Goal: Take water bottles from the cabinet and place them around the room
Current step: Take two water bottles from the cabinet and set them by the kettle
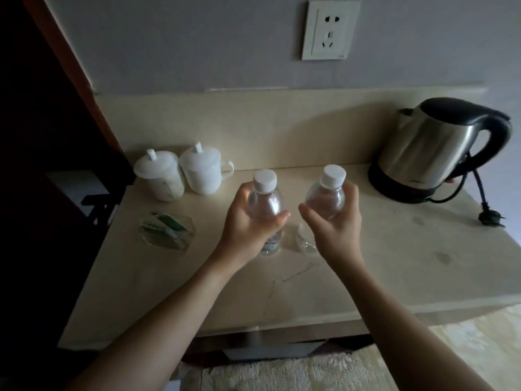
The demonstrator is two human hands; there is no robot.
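Observation:
I hold two clear plastic water bottles with white caps, upright, over the middle of a cream counter (pixel 366 263). My left hand (pixel 248 221) wraps the left bottle (pixel 265 201) around its body; the bottle's base shows below my palm, at or just above the counter. My right hand (pixel 335 224) grips the right bottle (pixel 327 198) from the right side, and its lower part shows dimly beneath my thumb. The bottles stand side by side, a small gap between them.
Two white lidded cups (pixel 180 176) stand at the back left. A clear holder with green sachets (pixel 167 230) lies left of my hands. A steel kettle (pixel 431 153) with its unplugged cord sits at the back right. A wall socket (pixel 329 29) is above. A dark wooden panel (pixel 42 165) borders the left.

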